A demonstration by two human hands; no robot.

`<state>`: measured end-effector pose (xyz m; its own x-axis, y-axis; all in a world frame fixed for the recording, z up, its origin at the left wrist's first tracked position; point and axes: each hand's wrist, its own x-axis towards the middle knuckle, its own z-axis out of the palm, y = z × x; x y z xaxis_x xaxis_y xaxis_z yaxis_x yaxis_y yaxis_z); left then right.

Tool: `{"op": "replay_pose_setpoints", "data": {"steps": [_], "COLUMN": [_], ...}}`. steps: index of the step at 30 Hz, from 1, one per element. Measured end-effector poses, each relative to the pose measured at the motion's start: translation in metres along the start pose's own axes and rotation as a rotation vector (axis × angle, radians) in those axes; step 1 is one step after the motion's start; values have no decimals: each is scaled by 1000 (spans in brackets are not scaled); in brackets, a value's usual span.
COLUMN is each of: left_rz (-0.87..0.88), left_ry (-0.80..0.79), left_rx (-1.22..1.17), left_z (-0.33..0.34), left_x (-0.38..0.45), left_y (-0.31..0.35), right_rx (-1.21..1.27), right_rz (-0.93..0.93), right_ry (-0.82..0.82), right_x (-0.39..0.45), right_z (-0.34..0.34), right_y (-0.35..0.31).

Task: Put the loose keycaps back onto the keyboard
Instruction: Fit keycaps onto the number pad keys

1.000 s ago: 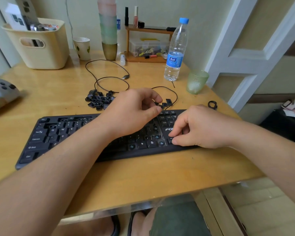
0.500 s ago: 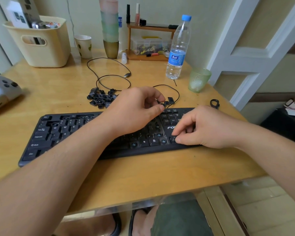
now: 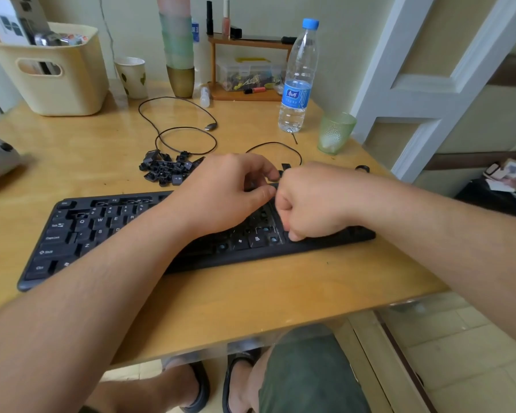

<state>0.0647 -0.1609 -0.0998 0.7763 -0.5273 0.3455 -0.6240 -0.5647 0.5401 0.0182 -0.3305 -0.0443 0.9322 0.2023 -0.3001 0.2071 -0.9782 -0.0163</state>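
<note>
The black keyboard [image 3: 102, 234] lies across the wooden table [image 3: 251, 293], with several empty key sockets near its right half. A pile of loose black keycaps [image 3: 164, 169] sits just behind it. My left hand [image 3: 224, 195] hovers over the keyboard's top edge, its thumb and curled fingers pinching a small dark keycap [image 3: 279, 174]. My right hand [image 3: 313, 201] is curled into a fist right beside it, touching the left fingertips; its own fingertips are hidden. One more keycap [image 3: 286, 166] lies behind the hands.
A black cable [image 3: 185, 135] loops behind the keycap pile. At the back stand a water bottle [image 3: 298, 81], a green glass [image 3: 335, 132], a paper cup [image 3: 131, 76], stacked cups [image 3: 178, 55] and a cream basket [image 3: 51, 70]. A small black ring [image 3: 362, 169] lies right.
My right hand has lifted off the keyboard's right end and moved left and up to meet my left hand. My left hand has stayed in about the same place.
</note>
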Motion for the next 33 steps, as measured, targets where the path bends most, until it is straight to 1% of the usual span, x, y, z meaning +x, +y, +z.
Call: {"op": "replay_pose_setpoints", "data": {"steps": [2, 6, 8, 10, 13, 16, 18, 20, 23, 25, 27, 30, 33], "left_rz": [3, -6, -22, -42, -90, -167, -265, -339, -394, -417, -423, -424, -440], "left_ry": [13, 24, 33, 45, 64, 104, 133, 150, 160, 149, 137, 129, 115], "left_rx": [12, 15, 11, 17, 52, 141, 214, 279, 313, 328, 346, 349, 322], "left_z": [-1, -3, -5, -9, -19, -33, -45, -55, -61, -61, -59, -58, -57], "left_x": [0, 1, 1, 2, 4, 6, 5, 4, 4, 5, 5, 6, 6], "left_y": [0, -3, -5, -8, -14, -28, -41, -53, -65, -68, -70, -69, -65], "right_rx": [-83, -91, -15, 111, 265, 439, 478, 447, 397, 356, 289, 120, -27], "right_rz": [-11, 24, 41, 72, 108, 83, 46, 9, -49, -97, -183, -317, -378], "right_ry": [27, -37, -60, -49, 63, 269, 388, 428, 419, 378, 315, 235, 172], "right_x": [4, 8, 10, 11, 15, 25, 39, 55, 78, 91, 100, 110, 118], "right_z": [0, -4, -7, -10, -18, -20, -17, -12, -6, -5, -7, -13, -15], "right_y": [-9, -11, -3, 10, 31, 44, 47, 45, 41, 36, 27, 11, 1]}}
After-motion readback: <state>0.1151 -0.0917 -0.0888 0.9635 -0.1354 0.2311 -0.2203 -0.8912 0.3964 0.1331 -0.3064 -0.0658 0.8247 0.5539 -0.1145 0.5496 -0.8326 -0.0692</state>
